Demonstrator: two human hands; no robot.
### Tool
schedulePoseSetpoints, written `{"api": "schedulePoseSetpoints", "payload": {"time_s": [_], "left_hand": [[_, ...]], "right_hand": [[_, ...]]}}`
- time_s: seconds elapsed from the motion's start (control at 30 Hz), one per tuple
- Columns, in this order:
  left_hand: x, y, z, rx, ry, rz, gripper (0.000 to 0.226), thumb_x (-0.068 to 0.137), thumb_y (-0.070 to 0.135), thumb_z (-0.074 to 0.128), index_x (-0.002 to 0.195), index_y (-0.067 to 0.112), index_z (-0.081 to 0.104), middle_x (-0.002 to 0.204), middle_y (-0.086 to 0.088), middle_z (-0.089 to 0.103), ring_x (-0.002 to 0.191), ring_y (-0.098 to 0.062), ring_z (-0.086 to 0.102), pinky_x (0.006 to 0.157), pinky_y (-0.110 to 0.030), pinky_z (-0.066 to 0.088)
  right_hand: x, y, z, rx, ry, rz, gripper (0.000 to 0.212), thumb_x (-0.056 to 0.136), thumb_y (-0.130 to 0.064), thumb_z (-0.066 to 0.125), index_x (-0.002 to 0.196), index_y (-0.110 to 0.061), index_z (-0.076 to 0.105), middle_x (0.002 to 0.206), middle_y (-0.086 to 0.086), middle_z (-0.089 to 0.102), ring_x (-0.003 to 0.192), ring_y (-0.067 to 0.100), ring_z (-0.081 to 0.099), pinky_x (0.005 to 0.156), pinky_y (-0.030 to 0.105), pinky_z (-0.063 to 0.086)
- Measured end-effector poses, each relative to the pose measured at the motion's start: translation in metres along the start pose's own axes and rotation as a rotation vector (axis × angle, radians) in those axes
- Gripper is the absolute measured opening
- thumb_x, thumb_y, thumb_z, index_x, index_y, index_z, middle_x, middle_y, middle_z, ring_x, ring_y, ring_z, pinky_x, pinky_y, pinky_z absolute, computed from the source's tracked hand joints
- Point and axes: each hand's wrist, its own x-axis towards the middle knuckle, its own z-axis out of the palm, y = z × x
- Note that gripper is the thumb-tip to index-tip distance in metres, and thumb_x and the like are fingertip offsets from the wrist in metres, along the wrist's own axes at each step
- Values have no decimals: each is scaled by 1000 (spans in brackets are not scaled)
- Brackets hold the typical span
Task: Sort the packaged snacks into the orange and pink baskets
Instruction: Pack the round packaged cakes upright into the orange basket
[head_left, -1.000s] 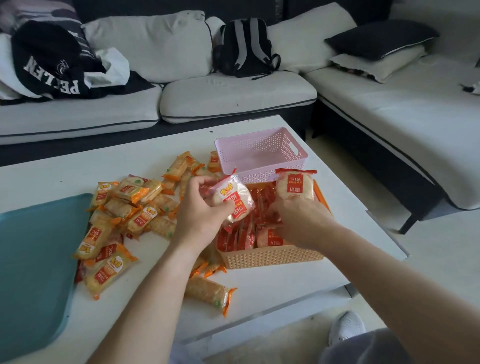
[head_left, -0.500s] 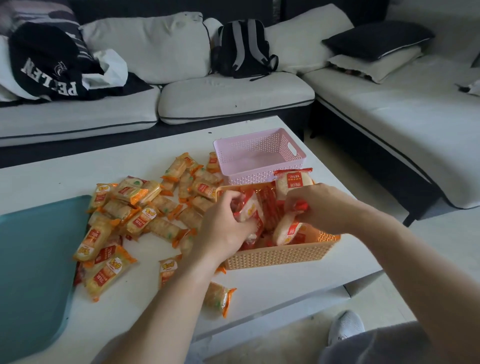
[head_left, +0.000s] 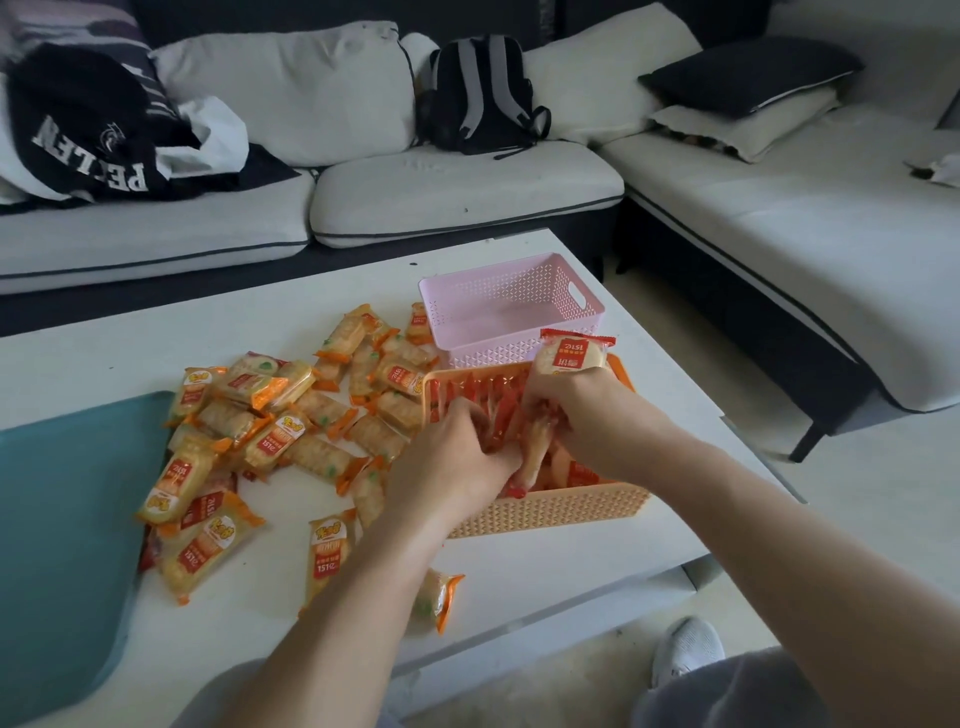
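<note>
The orange basket (head_left: 550, 512) stands near the table's front right edge, full of red-wrapped snack packets (head_left: 470, 397). Both hands are inside it. My left hand (head_left: 457, 460) has its fingers curled down among the packets and grips one that is mostly hidden. My right hand (head_left: 584, 415) pinches a tilted red-ended packet (head_left: 535, 457) between the two hands. Another red packet (head_left: 571, 356) stands upright at the basket's back edge, just behind my right hand. Behind it, the pink basket (head_left: 498, 312) holds nothing that I can see. Orange-wrapped packets (head_left: 275, 431) lie in a loose pile to the left.
A teal tray (head_left: 62, 519) covers the table's left end. A few stray orange packets (head_left: 436, 597) lie near the front edge. The white table (head_left: 208, 332) ends just right of the baskets. A sofa with a backpack (head_left: 483, 93) and clothes runs behind and to the right.
My left hand has carried its red packet down from above the basket into it. My right hand has lifted a packet and drawn in toward the left hand. The upright packet has stayed put.
</note>
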Motion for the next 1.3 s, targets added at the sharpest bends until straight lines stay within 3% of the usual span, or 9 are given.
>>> {"api": "schedulePoseSetpoints", "payload": {"time_s": [0.13,0.37,0.57,0.67,0.77,0.87,1.0,1.2,1.3], "left_hand": [[-1,-8,-9,-187,-26,48,26,96,58,53,114,40,60,92,17,69,88,-9,66,83,-40,57],[5,-2,2,83,84,90,15,95,46,64,100,32,68,89,12,67,82,-15,64,67,-31,53],[7,-7,3,139,101,219,32,96,33,65,126,34,56,118,12,61,98,-13,57,65,-24,46],[9,-9,2,57,96,292,27,96,42,62,123,36,61,113,13,65,100,-13,60,72,-30,54],[10,-9,9,182,72,301,39,92,56,64,128,41,61,114,11,60,106,-13,57,80,-31,55],[11,-8,16,292,69,288,42,91,53,68,130,41,61,119,9,54,113,-14,52,86,-29,53],[12,-5,19,321,89,290,38,92,50,68,128,40,64,118,13,54,112,-13,51,81,-31,54],[14,-10,18,267,77,291,37,91,46,70,127,40,64,122,14,57,107,-10,55,82,-28,57],[14,-11,14,171,74,259,30,92,43,69,121,38,64,115,14,58,98,-6,58,77,-24,57]], "right_hand": [[0,-7,3,-116,69,-30,30,89,6,52,105,-16,65,97,1,66,86,23,63,61,33,49],[-5,-13,23,-244,173,-75,32,80,8,73,106,-11,70,107,8,59,66,28,62,42,32,44],[-11,-19,48,-28,-25,135,55,89,6,60,139,-18,52,117,2,56,89,22,66,72,32,61],[-10,-14,26,204,-157,178,48,87,8,51,128,-16,58,115,-3,64,100,16,64,80,26,57],[-4,-3,-3,354,26,266,38,84,5,49,102,-23,69,101,-7,71,92,11,67,76,24,53],[9,22,-16,63,347,347,22,93,-16,57,107,-30,67,111,-6,67,103,18,63,81,34,55],[22,43,-10,-208,81,495,59,98,-53,54,151,-34,38,155,-2,45,140,30,36,110,51,35],[34,31,-11,-294,110,397,76,85,-44,76,149,-35,38,144,2,46,131,26,40,109,47,32],[32,28,-23,-60,95,342,52,90,-24,73,138,-29,55,124,-2,55,115,19,55,93,36,52]]}}
